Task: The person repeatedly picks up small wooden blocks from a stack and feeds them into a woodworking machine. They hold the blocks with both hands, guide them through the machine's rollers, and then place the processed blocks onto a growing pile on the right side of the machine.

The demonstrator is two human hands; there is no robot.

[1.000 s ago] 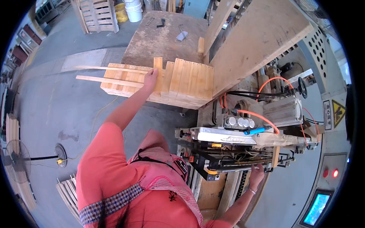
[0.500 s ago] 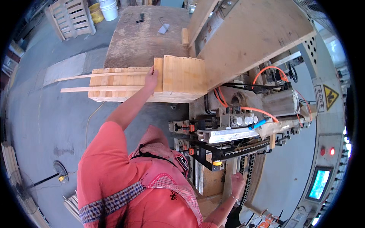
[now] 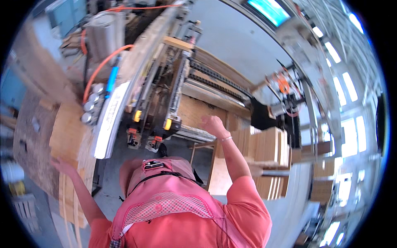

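Note:
My left hand (image 3: 64, 166) reaches out to the left, touching a row of stacked pale wooden boards (image 3: 68, 136). Its fingers look stretched out over the wood, though slightly blurred. Two long thin wooden strips (image 3: 75, 211) run from beside that hand toward the lower edge. My right hand (image 3: 213, 125) hovers by the machine's wooden bed panel (image 3: 198, 111), with its fingers curled in and nothing visible in them.
Before me stands a machine with black chain rails (image 3: 219, 78), a metal beam (image 3: 111, 124) and an orange hose (image 3: 99, 68). Stacked wooden boards (image 3: 266, 146) stand at my right, near my forearm. A lit screen (image 3: 269, 11) sits at the top.
My view has swung to the right, so the board stack now lies at the far left and the machine in the middle. The left hand stays at the stack; the right remains curled.

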